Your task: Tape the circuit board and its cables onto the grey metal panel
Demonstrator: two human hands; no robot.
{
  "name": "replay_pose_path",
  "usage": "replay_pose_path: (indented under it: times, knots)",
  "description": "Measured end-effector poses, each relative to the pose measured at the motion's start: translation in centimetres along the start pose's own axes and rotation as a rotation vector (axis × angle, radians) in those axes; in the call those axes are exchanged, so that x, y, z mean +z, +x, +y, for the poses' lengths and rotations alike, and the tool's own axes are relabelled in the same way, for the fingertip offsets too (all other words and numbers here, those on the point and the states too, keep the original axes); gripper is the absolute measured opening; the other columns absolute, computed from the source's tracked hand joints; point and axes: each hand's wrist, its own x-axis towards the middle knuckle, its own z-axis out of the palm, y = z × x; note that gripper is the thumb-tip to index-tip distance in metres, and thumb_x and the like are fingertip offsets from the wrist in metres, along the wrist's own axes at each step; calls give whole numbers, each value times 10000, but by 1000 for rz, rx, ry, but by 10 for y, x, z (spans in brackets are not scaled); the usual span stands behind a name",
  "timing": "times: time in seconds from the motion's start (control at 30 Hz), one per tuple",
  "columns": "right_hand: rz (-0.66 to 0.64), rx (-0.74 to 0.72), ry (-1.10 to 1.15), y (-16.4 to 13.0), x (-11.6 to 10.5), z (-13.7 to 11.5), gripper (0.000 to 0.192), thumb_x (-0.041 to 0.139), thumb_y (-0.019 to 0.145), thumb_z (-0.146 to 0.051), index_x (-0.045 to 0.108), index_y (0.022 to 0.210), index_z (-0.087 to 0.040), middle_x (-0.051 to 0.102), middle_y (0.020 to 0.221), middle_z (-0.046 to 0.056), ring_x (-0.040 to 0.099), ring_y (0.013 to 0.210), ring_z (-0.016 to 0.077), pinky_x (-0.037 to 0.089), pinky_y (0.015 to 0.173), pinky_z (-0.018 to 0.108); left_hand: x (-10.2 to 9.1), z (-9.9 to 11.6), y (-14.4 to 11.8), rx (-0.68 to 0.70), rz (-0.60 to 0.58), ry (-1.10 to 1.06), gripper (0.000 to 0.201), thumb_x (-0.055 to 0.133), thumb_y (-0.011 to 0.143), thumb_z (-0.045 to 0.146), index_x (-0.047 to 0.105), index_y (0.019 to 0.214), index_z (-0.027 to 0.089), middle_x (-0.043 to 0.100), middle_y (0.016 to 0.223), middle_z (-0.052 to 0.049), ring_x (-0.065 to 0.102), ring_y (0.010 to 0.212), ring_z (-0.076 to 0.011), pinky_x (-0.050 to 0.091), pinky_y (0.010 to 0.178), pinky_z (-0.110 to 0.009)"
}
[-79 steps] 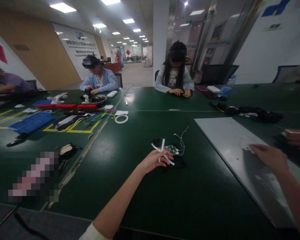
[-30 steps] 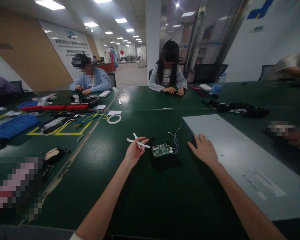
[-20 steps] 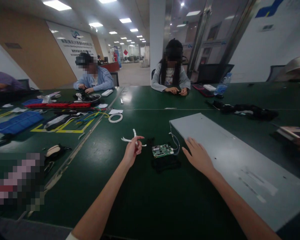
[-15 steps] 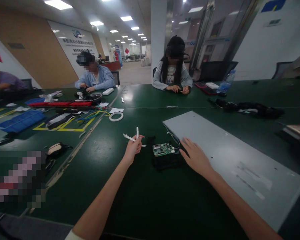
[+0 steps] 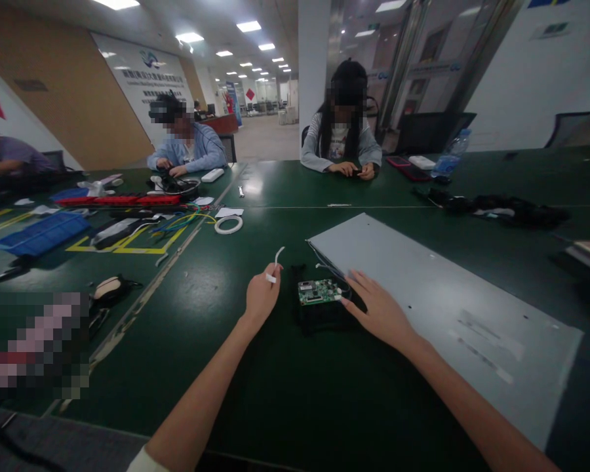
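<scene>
Left hand (image 5: 260,296) pinches white tape strips (image 5: 275,262), lifted clear of the table (image 5: 255,393) so they don't stick. Right hand (image 5: 381,313) lies flat, fingers spread, on the near corner of the grey metal panel (image 5: 447,295), fingertips touching the small green circuit board (image 5: 317,290), which sits on a black pad between the hands.

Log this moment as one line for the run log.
left hand: pinches thin white strips | right hand: flat on large grey metal panel, fingertips at small green circuit board | surface: dark green table
</scene>
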Motion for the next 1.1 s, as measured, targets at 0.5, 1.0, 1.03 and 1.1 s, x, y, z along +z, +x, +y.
replay_pose_path:
  times: [0.5,1.0,1.03,1.1]
  knots:
    - [-92,-186,86,-13,0,-18,695,322,829,-621,340,1370,-184,261,1440,49,247,1314,240,267,1060,458,0,7,4,-82,-210,352,294,505,797,398,489,1040,234,641,800,-29,611,743,-199,398,606,-243]
    - [-108,-247,152,-20,1,-20,650,336,847,-581,346,1365,-188,278,1433,47,232,1320,231,255,1060,471,-6,12,2,54,-371,578,264,462,796,407,480,941,187,624,749,-55,608,704,-217,380,579,-251]
    - [-112,-253,161,-21,0,-20,644,343,847,-576,347,1364,-193,278,1433,42,234,1320,228,254,1062,468,-7,13,2,72,-383,595,245,468,789,389,486,927,187,621,741,-55,607,703,-220,377,577,-252]
    - [-113,-264,176,-23,-1,-21,641,357,845,-569,343,1366,-196,280,1432,38,237,1318,225,250,1066,462,-11,14,2,118,-393,620,215,471,782,364,496,907,190,620,735,-55,606,699,-220,369,571,-253]
